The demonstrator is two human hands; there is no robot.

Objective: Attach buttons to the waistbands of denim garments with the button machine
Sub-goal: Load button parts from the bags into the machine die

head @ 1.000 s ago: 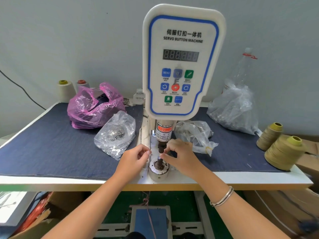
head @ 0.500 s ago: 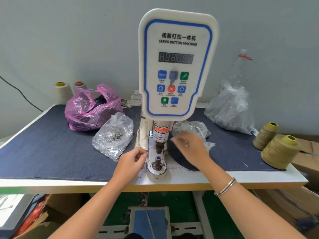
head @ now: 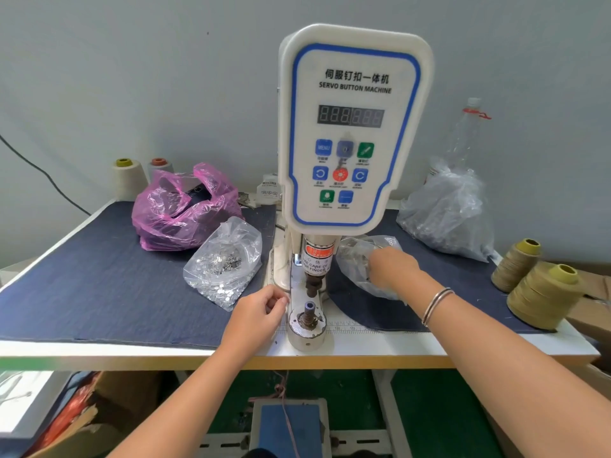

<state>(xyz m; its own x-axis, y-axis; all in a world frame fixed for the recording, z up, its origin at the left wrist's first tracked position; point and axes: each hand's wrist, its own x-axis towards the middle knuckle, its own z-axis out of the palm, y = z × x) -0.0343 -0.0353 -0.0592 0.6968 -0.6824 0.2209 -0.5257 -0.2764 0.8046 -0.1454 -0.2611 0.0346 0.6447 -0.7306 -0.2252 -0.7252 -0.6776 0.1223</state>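
The white servo button machine (head: 353,127) stands at the middle of the table. Its lower die (head: 309,320) sits bare under the upper punch (head: 313,285). My left hand (head: 261,312) rests just left of the lower die, fingers curled against the thumb with nothing visible between them. My right hand (head: 390,269) reaches into a clear bag (head: 353,252) right of the machine, its fingertips hidden in the plastic. A second clear bag of small metal pieces (head: 224,262) lies left of the machine. No garment lies at the die.
Dark denim cloth (head: 82,285) covers the tabletop. At the back are a pink bag (head: 178,209), two thread cones (head: 127,178), a large clear bag (head: 446,216) and a bottle (head: 466,133). Olive thread cones (head: 542,292) stand at the right edge. A pedal (head: 291,428) sits below.
My right hand has left the punch and die and moved right and back into the clear bag. My left hand has stayed beside the lower die.
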